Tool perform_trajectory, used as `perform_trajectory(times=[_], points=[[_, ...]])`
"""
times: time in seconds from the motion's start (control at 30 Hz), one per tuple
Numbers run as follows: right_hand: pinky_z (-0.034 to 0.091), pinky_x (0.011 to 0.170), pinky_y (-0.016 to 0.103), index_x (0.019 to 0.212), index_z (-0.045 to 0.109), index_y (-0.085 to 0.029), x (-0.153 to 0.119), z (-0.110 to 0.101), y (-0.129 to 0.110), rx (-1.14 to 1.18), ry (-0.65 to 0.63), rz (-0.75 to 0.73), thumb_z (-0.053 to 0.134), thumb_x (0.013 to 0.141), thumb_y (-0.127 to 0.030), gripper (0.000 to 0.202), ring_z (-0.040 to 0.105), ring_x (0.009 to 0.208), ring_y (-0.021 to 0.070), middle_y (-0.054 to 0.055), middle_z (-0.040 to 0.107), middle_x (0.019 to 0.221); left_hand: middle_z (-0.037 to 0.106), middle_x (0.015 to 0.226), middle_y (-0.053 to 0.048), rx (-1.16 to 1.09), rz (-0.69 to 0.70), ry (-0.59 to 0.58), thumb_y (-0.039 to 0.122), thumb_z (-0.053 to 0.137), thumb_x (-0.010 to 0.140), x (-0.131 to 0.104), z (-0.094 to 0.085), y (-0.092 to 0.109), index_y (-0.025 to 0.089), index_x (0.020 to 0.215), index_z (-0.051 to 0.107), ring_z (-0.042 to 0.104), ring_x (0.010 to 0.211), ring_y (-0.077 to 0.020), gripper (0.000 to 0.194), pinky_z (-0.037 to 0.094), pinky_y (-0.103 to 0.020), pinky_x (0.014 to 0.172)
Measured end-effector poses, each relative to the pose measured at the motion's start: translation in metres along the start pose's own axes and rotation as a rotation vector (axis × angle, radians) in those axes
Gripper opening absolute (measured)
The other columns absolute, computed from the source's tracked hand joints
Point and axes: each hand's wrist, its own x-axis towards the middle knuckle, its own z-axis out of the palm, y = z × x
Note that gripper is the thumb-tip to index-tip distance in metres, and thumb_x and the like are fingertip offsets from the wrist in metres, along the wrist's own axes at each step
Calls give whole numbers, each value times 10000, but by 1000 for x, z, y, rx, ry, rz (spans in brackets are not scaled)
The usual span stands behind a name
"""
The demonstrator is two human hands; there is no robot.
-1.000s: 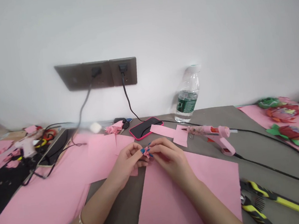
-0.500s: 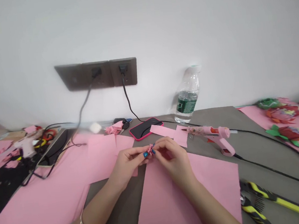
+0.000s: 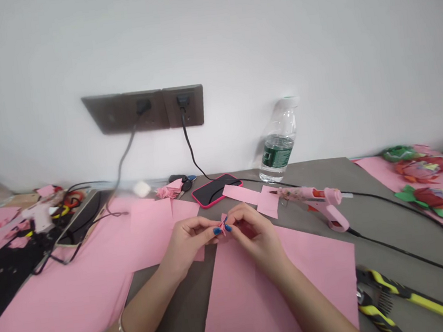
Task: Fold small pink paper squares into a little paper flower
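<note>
A small folded piece of pink paper (image 3: 223, 224) is pinched between my two hands, above the far edge of a large pink sheet (image 3: 240, 297). My left hand (image 3: 188, 241) holds its left side between thumb and fingers. From the right, my right hand (image 3: 255, 231) grips it in the same way, thumb and fingertips closed. Much of the folded paper is hidden behind the fingertips, so its exact shape cannot be made out. Just beyond the hands lies a phone in a pink case (image 3: 216, 190), with small pink paper pieces (image 3: 268, 202) to its right.
A pink glue gun (image 3: 321, 202) lies on the right, its black cable looping beside it. Yellow-black pliers (image 3: 396, 295) rest nearer. A water bottle (image 3: 277, 146) stands by the wall. Pink sheets (image 3: 73, 305) and glasses (image 3: 62, 259) are left; paper flowers (image 3: 429, 201) lie far right.
My fingers have shifted slightly on the folded pink paper, and the paper has turned a little between them. The things on the table stay where they were.
</note>
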Motion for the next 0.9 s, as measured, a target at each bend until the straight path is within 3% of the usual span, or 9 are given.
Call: perform_trajectory(times=[0.3,0.43,0.67,0.9], points=[[506,653,307,756,613,-204,-3,9,-2,140,67,111,623,887,-230,134,613,787,197,47,587,797,682,596,6,-110,-19,32,302,885,662,-2,6,-4,151,682,732,595,581,-95,215,485,-194,582],[499,637,300,765,624,-199,-2,7,1,145,29,130,619,877,-211,113,605,755,188,47,593,804,675,603,8,-98,14,23,302,873,677,-1,6,-5,155,672,703,593,588,-100,225,479,-197,585],[457,631,280,769,614,-200,-1,3,-1,-29,-34,57,580,883,-176,121,573,714,168,36,594,784,664,671,-3,100,127,4,268,772,776,0,-1,-2,163,763,734,617,660,-134,113,502,-236,657],[450,600,266,741,623,-189,1,-1,1,101,-137,255,616,883,-320,193,573,682,161,30,610,758,661,739,-34,466,288,2,217,697,819,-5,-1,5,199,757,772,619,706,-165,99,492,-240,632]])
